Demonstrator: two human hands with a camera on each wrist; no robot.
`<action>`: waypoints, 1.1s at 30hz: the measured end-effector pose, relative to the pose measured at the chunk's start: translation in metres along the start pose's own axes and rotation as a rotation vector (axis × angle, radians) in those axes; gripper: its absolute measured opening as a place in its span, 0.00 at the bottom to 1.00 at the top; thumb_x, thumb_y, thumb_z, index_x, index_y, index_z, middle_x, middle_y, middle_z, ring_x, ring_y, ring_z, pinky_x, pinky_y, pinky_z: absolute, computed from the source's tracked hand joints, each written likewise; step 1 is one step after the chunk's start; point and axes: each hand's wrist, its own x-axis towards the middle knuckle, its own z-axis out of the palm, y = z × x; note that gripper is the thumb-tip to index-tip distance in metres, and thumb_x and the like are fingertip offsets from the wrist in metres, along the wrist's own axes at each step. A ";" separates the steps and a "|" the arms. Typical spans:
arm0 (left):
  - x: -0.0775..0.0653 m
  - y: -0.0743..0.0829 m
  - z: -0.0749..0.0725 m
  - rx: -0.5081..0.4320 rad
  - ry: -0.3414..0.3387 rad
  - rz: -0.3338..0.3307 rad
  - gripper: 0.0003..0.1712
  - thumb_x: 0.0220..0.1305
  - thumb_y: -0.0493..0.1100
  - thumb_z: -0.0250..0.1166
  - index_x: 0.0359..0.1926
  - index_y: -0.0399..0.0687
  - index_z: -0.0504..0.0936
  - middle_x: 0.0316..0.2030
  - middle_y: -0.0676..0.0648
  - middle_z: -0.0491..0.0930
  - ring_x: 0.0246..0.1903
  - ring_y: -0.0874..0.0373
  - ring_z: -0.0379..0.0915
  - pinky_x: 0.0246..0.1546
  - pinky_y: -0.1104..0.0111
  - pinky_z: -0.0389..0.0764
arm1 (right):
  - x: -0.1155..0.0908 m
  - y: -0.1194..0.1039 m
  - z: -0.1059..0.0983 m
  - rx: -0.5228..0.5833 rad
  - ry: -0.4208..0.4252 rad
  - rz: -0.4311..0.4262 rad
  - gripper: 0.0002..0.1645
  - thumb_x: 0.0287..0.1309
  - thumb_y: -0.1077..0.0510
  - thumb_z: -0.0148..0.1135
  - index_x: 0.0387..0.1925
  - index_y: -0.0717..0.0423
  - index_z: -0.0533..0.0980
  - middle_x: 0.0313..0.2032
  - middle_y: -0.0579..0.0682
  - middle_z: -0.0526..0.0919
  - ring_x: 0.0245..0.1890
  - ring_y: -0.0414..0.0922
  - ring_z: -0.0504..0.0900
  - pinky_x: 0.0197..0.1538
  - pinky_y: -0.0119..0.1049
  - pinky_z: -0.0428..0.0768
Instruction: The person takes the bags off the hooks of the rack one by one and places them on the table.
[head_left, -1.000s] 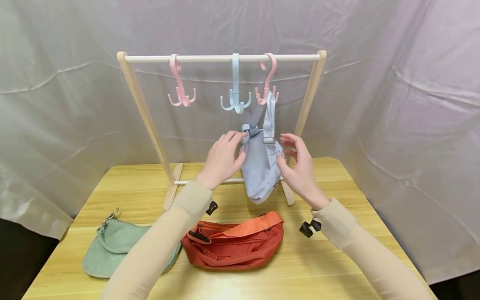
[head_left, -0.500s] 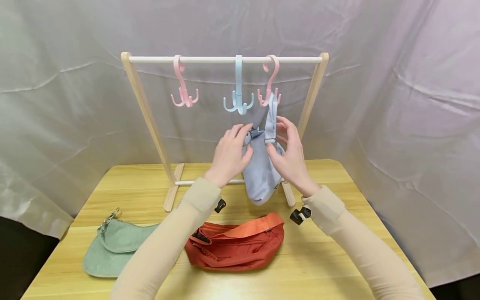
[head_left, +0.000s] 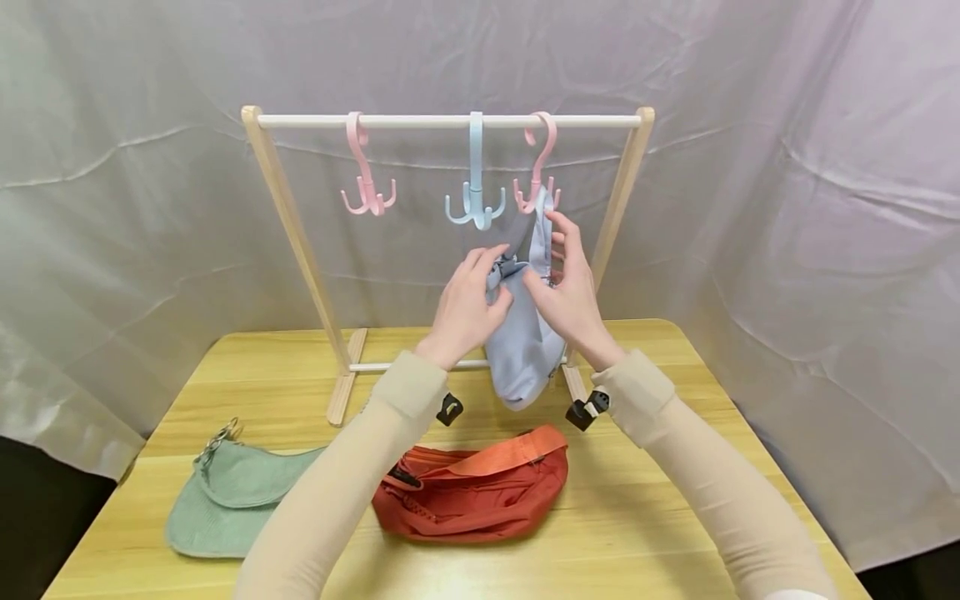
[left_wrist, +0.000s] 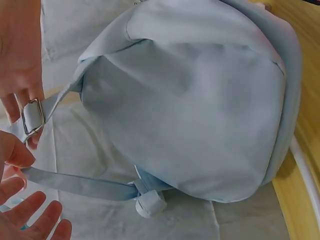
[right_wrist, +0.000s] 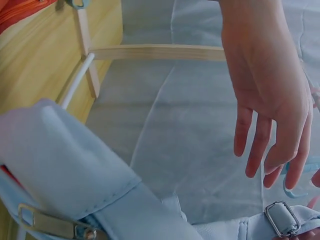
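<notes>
A pale blue bag (head_left: 517, 342) hangs by its strap (head_left: 542, 237) from the right pink hook (head_left: 537, 179). My right hand (head_left: 570, 296) is at this strap, its thumb on the near left side and its fingers along the right edge. In the left wrist view its fingers lie behind the metal buckle (left_wrist: 33, 118); a firm grip does not show. My left hand (head_left: 468, 304) is beside the bag's upper left, near the strap joint. Seen in the right wrist view, the left hand (right_wrist: 270, 100) has loosely extended fingers and holds nothing visible.
The white rail (head_left: 420, 122) also carries a blue hook (head_left: 474, 192) and a left pink hook (head_left: 367, 179). A red waist bag (head_left: 480, 500) and a green handbag (head_left: 232, 508) lie on the wooden table (head_left: 660, 508). Grey curtains (head_left: 787, 292) surround the table.
My right hand has moved left and upward from the bag's side to its strap. My left hand has shifted slightly right and up. The bag stays hanging on the hook.
</notes>
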 end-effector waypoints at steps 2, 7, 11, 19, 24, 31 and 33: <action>0.000 0.000 0.000 -0.020 -0.003 -0.005 0.32 0.63 0.38 0.62 0.69 0.47 0.71 0.60 0.42 0.76 0.56 0.48 0.75 0.56 0.56 0.78 | 0.002 0.000 0.001 0.030 -0.007 0.009 0.45 0.58 0.67 0.55 0.74 0.41 0.56 0.60 0.60 0.73 0.57 0.54 0.79 0.46 0.37 0.80; 0.002 0.004 0.000 -0.101 0.008 -0.014 0.31 0.64 0.38 0.61 0.69 0.48 0.72 0.60 0.42 0.77 0.56 0.48 0.76 0.55 0.56 0.78 | 0.001 0.001 0.002 0.125 -0.002 0.037 0.46 0.58 0.72 0.53 0.75 0.42 0.54 0.57 0.60 0.71 0.55 0.51 0.78 0.40 0.28 0.78; 0.005 0.009 -0.001 -0.223 -0.007 -0.022 0.29 0.67 0.37 0.57 0.69 0.46 0.71 0.59 0.42 0.78 0.57 0.48 0.77 0.58 0.57 0.77 | -0.002 0.001 0.001 0.198 0.029 0.037 0.44 0.59 0.74 0.50 0.75 0.48 0.54 0.56 0.60 0.74 0.55 0.50 0.79 0.42 0.27 0.79; 0.008 0.017 -0.004 -0.455 -0.056 -0.122 0.26 0.75 0.41 0.50 0.71 0.49 0.68 0.59 0.41 0.79 0.57 0.50 0.79 0.62 0.59 0.77 | -0.007 0.000 -0.001 0.316 0.054 -0.018 0.40 0.61 0.75 0.44 0.73 0.52 0.58 0.53 0.69 0.80 0.48 0.39 0.84 0.54 0.35 0.81; 0.007 0.019 -0.006 -0.502 -0.073 -0.161 0.28 0.75 0.43 0.52 0.73 0.50 0.65 0.56 0.41 0.79 0.53 0.49 0.81 0.57 0.60 0.80 | -0.008 0.001 -0.003 0.290 0.049 -0.042 0.35 0.63 0.72 0.41 0.72 0.56 0.61 0.52 0.71 0.81 0.48 0.37 0.83 0.54 0.34 0.78; 0.008 0.017 -0.005 -0.558 -0.087 -0.195 0.33 0.70 0.40 0.59 0.74 0.49 0.63 0.50 0.40 0.76 0.41 0.48 0.78 0.40 0.71 0.77 | -0.007 0.011 -0.006 0.179 0.120 -0.072 0.28 0.60 0.73 0.42 0.63 0.65 0.68 0.48 0.69 0.83 0.50 0.46 0.82 0.55 0.32 0.76; 0.009 0.016 -0.006 -0.561 -0.085 -0.197 0.34 0.69 0.40 0.61 0.74 0.49 0.63 0.50 0.40 0.75 0.40 0.48 0.78 0.39 0.72 0.76 | -0.005 0.015 -0.008 0.153 0.151 -0.076 0.27 0.60 0.73 0.43 0.61 0.67 0.68 0.49 0.67 0.81 0.51 0.51 0.80 0.56 0.33 0.76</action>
